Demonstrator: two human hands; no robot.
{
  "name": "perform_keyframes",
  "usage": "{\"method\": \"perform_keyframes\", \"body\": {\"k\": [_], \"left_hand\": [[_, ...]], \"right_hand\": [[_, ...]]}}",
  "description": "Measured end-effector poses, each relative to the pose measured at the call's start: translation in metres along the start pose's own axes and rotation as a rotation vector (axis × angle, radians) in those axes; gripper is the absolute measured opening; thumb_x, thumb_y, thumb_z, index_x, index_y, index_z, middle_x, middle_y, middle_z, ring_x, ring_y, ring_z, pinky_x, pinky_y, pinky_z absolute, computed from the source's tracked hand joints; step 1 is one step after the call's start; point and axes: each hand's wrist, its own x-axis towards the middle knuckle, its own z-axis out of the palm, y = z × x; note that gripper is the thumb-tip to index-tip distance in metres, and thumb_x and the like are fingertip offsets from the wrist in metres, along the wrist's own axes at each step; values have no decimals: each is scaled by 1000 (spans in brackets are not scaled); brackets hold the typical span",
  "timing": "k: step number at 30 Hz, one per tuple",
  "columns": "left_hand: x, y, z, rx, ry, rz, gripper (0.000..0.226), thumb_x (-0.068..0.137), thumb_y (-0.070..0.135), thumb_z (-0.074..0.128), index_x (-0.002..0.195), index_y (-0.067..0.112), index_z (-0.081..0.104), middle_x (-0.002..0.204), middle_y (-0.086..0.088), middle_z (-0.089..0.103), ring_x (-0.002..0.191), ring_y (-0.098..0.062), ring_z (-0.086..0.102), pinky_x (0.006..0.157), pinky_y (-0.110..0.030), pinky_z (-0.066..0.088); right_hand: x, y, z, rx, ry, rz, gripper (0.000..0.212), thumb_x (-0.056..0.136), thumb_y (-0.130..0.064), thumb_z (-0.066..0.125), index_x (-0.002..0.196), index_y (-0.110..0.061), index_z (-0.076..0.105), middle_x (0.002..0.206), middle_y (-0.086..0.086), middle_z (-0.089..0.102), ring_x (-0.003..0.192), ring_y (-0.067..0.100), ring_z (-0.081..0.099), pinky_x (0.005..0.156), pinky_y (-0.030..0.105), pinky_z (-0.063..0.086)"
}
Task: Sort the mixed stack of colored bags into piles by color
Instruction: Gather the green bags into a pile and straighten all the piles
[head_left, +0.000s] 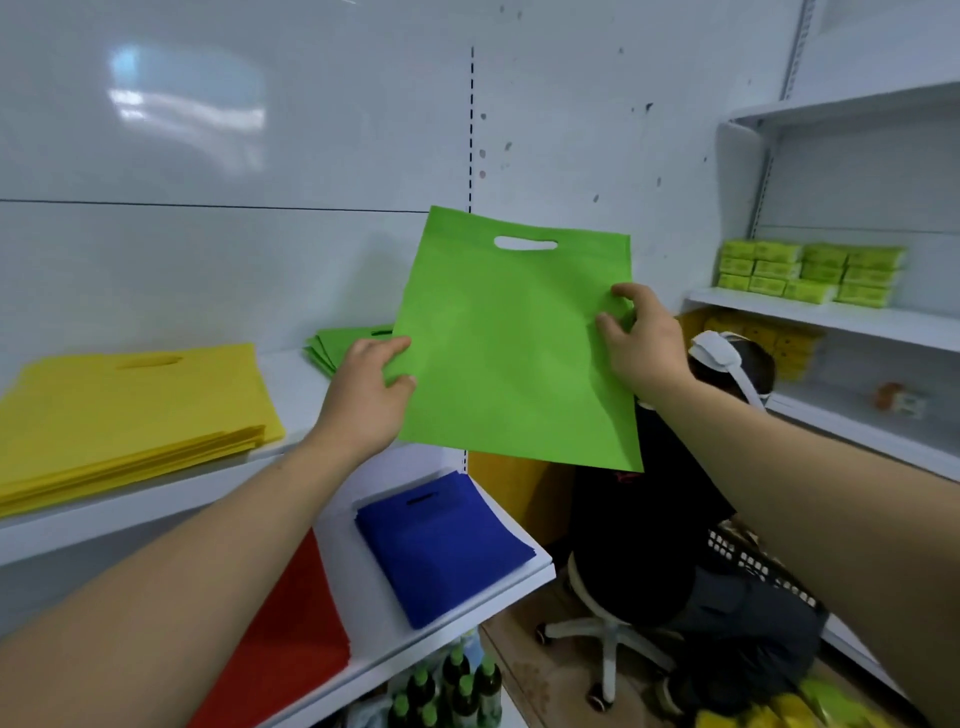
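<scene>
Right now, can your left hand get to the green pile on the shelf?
Probably yes: the left hand sits just before the green pile with nothing between, though it holds the green bag together with the right hand.

Lime-green packs (810, 273) are stacked in rows near the front edge of a white side shelf (883, 322), and yellow packs (779, 343) sit on the shelf below. A person in dark clothes (660, 519) sits on a white wheeled stool (608, 634), with a black basket (753, 566) just beside. Green-capped bottles (452, 686) stand on the floor.
</scene>
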Motion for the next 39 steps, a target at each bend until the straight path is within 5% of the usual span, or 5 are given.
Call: {"method": "perform_keyframes", "body": {"k": [7,22,26,32,39], "left_hand": [[54,-40,18,41,23,-83,48,89,9,60,136,10,49,136,-13,45,128,-24,41,101,-18,24],[72,-83,47,214,7,-391,69,86,31,66,144,9,35,145,-11,35,134,-21,36,109,-23,24],[71,-78,56,287,-20,-472,72,86,46,61,144,11,37,150,-12,32,138,-19,30,110,-21,20],[59,-58,61,337,-213,-493,90,75,58,68,148,29,25,159,-4,5,145,-11,10,111,-20,9],[55,-51,73,405,-143,-525,84,73,67,58,143,24,40,156,-3,23,142,-12,21,110,-19,15]], "right_hand": [[65,8,71,8,-73,-24,40,96,-28,54,135,-23,46,78,-9,47,63,5,43,53,22,36],[141,28,205,59,-409,-193,36,93,-23,58,129,-20,54,93,7,54,97,29,56,80,27,39],[157,38,228,18,-532,-192,34,95,-29,56,126,-14,57,115,15,61,110,30,54,88,28,39],[168,61,239,-39,-869,-155,65,89,-52,56,141,-15,43,144,11,44,129,28,44,103,32,34],[166,76,244,175,-949,-153,62,86,-38,68,140,-17,46,142,6,47,113,19,49,86,23,34]]}}
